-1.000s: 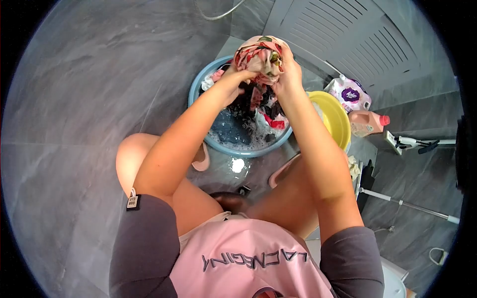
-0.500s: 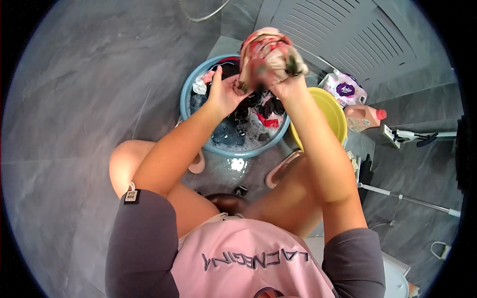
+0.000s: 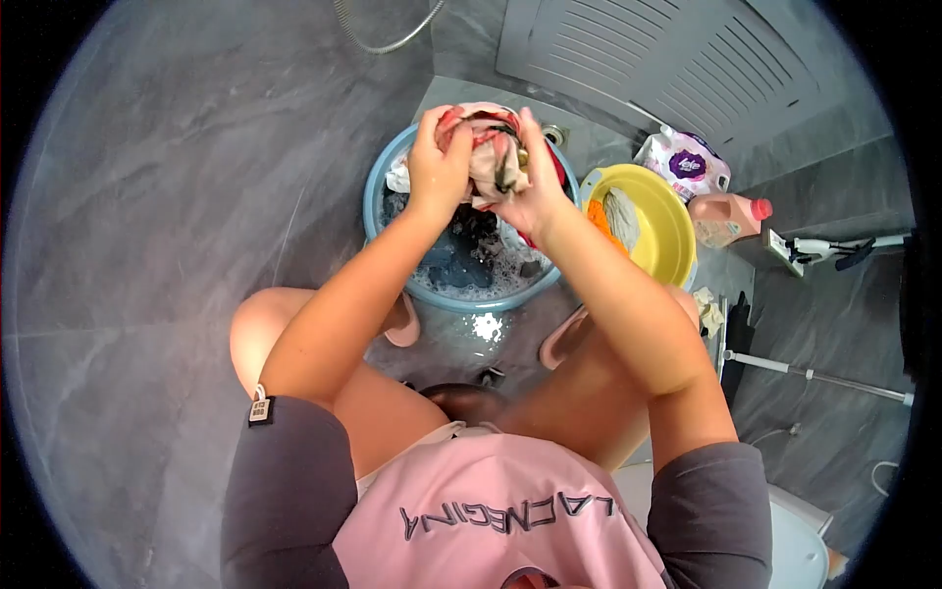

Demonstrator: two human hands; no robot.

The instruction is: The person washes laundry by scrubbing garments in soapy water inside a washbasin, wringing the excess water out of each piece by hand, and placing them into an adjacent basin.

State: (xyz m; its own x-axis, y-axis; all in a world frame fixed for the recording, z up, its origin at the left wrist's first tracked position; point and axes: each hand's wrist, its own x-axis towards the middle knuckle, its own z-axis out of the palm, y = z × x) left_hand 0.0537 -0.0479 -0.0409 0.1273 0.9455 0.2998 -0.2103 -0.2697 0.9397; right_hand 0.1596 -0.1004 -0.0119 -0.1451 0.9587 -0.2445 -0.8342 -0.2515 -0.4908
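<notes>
Bunched between my two hands is a wet, patterned garment point(image 3: 494, 162) in cream, red and dark green. My left hand point(image 3: 439, 169) grips its left side with curled fingers. On the right side, my right hand point(image 3: 535, 182) presses and holds the same cloth. Both hands are above a blue basin point(image 3: 378, 231) of sudsy water. Dark clothes point(image 3: 456, 260) soak in the basin, with foam around them. A white piece of cloth point(image 3: 397, 177) shows at the basin's left edge. The garment hides the far part of the basin.
Right of the basin stands a yellow basin point(image 3: 677, 231) holding an orange cloth point(image 3: 603, 224) and a grey cloth point(image 3: 622, 218). Beyond it are a pink detergent bottle point(image 3: 724, 218) and a white-and-purple package point(image 3: 684, 165). A floor drain point(image 3: 556, 135) lies behind; a metal hose point(image 3: 388, 44) hangs at the top.
The garment has come down nearer the basin and is bunched more tightly. My left hand, spread beside it before, now grips it. The view has shifted slightly, showing more of the yellow basin.
</notes>
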